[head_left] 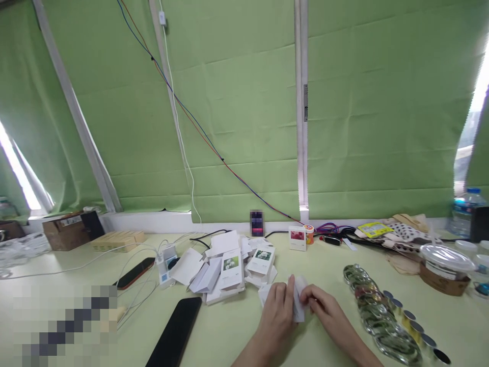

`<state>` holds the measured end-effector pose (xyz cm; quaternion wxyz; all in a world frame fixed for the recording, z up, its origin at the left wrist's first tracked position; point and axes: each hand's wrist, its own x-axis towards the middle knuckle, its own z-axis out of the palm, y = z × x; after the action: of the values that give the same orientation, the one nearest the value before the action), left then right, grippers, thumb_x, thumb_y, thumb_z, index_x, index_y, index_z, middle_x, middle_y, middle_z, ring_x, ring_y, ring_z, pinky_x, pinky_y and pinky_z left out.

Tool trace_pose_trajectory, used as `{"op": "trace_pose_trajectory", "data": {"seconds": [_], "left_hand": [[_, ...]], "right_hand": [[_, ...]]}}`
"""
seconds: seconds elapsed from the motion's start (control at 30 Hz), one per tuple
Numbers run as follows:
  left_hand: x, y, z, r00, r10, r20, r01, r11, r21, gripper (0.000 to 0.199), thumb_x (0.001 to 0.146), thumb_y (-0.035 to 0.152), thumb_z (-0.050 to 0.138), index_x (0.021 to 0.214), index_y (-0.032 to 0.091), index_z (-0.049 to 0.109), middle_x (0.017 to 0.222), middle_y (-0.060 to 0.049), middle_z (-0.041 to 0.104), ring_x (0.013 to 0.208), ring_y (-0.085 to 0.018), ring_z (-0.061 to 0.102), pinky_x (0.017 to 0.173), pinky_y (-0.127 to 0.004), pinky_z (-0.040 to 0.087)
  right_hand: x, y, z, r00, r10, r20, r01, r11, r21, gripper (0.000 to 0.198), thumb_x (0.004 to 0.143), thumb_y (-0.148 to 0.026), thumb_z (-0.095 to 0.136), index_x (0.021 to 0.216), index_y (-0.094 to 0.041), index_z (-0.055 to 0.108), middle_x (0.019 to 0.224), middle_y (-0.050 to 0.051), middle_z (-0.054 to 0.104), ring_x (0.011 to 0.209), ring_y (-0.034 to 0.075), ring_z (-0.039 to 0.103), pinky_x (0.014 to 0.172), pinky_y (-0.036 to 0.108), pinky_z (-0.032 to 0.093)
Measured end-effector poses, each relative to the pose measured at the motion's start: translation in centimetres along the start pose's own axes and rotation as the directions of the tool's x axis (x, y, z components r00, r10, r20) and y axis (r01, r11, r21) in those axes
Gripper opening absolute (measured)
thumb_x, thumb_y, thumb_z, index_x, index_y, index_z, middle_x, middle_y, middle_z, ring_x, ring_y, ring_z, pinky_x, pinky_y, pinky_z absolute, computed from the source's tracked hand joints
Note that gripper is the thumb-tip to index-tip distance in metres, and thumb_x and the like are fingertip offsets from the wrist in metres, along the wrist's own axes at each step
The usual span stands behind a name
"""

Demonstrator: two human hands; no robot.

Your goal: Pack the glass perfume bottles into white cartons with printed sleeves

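A small white cardboard box (299, 310) is between my hands, low over the table right of the middle. My left hand (278, 312) grips it from the left, its index finger stretched up along the box and the others curled. My right hand (321, 304) has its fingers bent and pinched at the box's right edge; the fingertips are partly hidden. Left of my hands lies a heap of white boxes, with a box printed with white flowers (262, 259) and a green-pictured box (231, 270) on top. Another white piece shows behind my left hand.
A black phone (174, 331) and a power strip (165, 265) with cables are to the left. On the right are a row of clear-wrapped coils (378, 311), several small metal tins (415, 329) and a lidded plastic bowl (446, 262). A red-pictured box (297, 238) stands behind.
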<state>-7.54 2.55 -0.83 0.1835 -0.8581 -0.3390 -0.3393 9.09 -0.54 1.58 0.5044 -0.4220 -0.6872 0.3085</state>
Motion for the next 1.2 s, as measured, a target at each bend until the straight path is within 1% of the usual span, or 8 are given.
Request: {"op": "trace_pose_trajectory", "data": {"seconds": [0.1,0.27,0.43,0.63,0.77,1.0,1.13,1.2], "left_hand": [[0.0,-0.1,0.0,0.997,0.052,0.063,-0.058,0.994,0.096,0.083,0.075,0.001,0.042,0.149,0.009,0.004,0.106,-0.015,0.057,0.097,-0.030,0.054,0.085,-0.044,0.049],[0.1,0.2,-0.4,0.990,0.107,0.096,-0.117,0.988,0.096,0.081,0.078,0.000,0.044,0.149,0.007,0.007,0.112,-0.016,0.057,0.100,-0.029,0.054,0.089,-0.043,0.047],[0.4,0.0,-0.4,0.987,0.074,0.140,-0.078,0.997,0.025,0.087,0.077,0.006,0.054,0.149,0.010,0.006,0.110,-0.015,0.055,0.098,-0.029,0.053,0.087,-0.043,0.047],[1.0,-0.6,-1.0,0.962,0.111,0.248,-0.065,0.980,-0.188,0.092,0.077,0.021,0.065,0.149,0.018,0.008,0.118,-0.014,0.053,0.105,-0.030,0.051,0.091,-0.045,0.044],[1.7,-1.4,-1.4,0.946,0.118,0.302,-0.029,0.959,-0.281,0.097,0.072,0.029,0.072,0.148,0.023,0.012,0.122,-0.013,0.052,0.114,-0.032,0.048,0.098,-0.049,0.037],[2.3,-3.0,-2.0,0.866,0.073,0.494,0.135,0.918,-0.374,0.112,0.053,0.044,0.085,0.145,0.026,0.022,0.132,-0.013,0.049,0.121,-0.034,0.045,0.102,-0.048,0.034],[2.3,-3.6,-3.3,0.800,0.020,0.600,0.208,0.928,-0.308,0.098,0.054,0.053,0.080,0.137,0.024,0.037,0.126,-0.011,0.052,0.115,-0.034,0.048,0.098,-0.045,0.038],[2.3,-4.0,-3.9,0.762,0.018,0.648,0.208,0.940,-0.271,0.089,0.056,0.057,0.076,0.132,0.025,0.044,0.119,-0.009,0.055,0.109,-0.032,0.052,0.091,-0.043,0.042]], "right_hand": [[-0.1,1.1,0.3,0.997,0.065,-0.036,-0.062,0.996,0.067,0.019,0.086,-0.033,0.046,0.093,-0.022,0.059,0.093,0.005,0.063,0.090,0.022,0.060,0.079,0.033,0.048],[0.4,2.1,0.0,0.985,0.162,0.058,-0.171,0.966,0.192,0.018,0.081,-0.036,0.048,0.079,-0.020,0.057,0.066,-0.001,0.056,0.063,0.017,0.055,0.063,0.030,0.045],[0.6,2.4,-0.1,0.982,0.149,0.113,-0.167,0.971,0.172,0.031,0.085,-0.041,0.043,0.089,-0.018,0.062,0.060,-0.002,0.054,0.056,0.016,0.050,0.055,0.028,0.042],[0.2,3.1,1.1,0.996,0.067,0.053,-0.068,0.997,0.028,0.017,0.076,-0.015,0.047,0.075,-0.019,0.063,0.085,0.005,0.059,0.086,0.022,0.054,0.082,0.034,0.043],[0.2,3.9,1.5,0.996,0.062,0.060,-0.060,0.997,-0.045,0.019,0.073,-0.011,0.048,0.079,-0.018,0.064,0.089,0.006,0.057,0.085,0.021,0.055,0.078,0.032,0.044],[0.5,4.4,1.4,0.992,0.096,0.083,-0.088,0.991,-0.101,0.021,0.071,-0.007,0.045,0.075,-0.019,0.063,0.090,0.005,0.055,0.089,0.019,0.056,0.080,0.029,0.046],[0.4,5.1,-0.2,0.978,0.177,0.108,-0.165,0.980,-0.110,0.023,0.074,-0.008,0.038,0.074,-0.018,0.059,0.091,0.006,0.054,0.074,0.017,0.058,0.056,0.024,0.048],[0.2,5.5,-1.1,0.969,0.208,0.133,-0.193,0.974,-0.117,0.024,0.073,-0.008,0.037,0.075,-0.017,0.059,0.086,0.004,0.056,0.067,0.015,0.058,0.051,0.023,0.046]]}}
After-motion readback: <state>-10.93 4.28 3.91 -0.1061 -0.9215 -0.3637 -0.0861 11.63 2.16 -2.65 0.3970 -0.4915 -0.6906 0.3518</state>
